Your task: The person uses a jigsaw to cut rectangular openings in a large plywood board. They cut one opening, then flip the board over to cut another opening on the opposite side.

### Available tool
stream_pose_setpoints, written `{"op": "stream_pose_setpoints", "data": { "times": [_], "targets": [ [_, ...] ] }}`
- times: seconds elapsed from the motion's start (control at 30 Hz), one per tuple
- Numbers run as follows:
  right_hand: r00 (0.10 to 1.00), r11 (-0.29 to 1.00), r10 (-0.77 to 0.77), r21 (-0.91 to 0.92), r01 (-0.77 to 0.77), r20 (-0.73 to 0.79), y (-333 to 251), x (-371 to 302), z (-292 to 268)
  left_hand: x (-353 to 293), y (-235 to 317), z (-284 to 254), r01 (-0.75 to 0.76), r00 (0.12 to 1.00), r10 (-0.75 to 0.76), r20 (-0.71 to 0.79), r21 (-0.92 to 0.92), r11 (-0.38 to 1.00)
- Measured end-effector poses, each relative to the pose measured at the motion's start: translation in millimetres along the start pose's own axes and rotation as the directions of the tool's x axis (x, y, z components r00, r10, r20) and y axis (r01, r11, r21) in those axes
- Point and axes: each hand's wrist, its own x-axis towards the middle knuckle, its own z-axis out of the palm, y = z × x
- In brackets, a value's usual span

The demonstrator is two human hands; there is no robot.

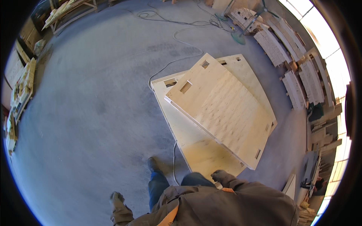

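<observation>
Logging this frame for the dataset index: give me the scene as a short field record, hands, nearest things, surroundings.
setting: workshop with a grey concrete floor
left hand: gloved, hanging free, holds nothing
right hand: gloved, at the near edge of the lower plywood panel; contact cannot be told
top plywood panel: lies skewed on the lower ones, rectangular slots cut in it
cable: runs along the floor beside the panels
stacked timber: along the right wall

Woodworking workshop, plywood panels (222, 109), stacked lumber (298, 71)
</observation>
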Motion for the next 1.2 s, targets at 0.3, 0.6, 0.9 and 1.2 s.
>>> {"op": "stream_pose_setpoints", "data": {
  "times": [0.3, 0.6, 0.9, 1.2],
  "targets": [
    [0.991, 0.991, 0.134, -0.028, -0.134, 0.008, -123, 74, -42, 110, 207, 88, 0.021, 0.998, -0.021, -0.06, -0.001, 1.0],
    [0.999, 0.988, -0.034, 0.149, 0.031, 0.016, -440, 180, -85, 150, 311, 325, 0.223, 0.957, -0.288, 0.045, 0.522, 0.823],
    [0.91, 0.807, -0.307, 0.43, 0.405, -0.28, -661, 215, -197, 218, 517, 598, -0.051, 0.954, -0.163, 0.25, 0.675, 0.736],
    [0.915, 0.968, 0.249, 0.101, -0.228, -0.319, -520, 270, -157, 386, 668, 717, -0.297, 0.901, -0.326, 0.285, 0.955, 0.015]
  ]
}}
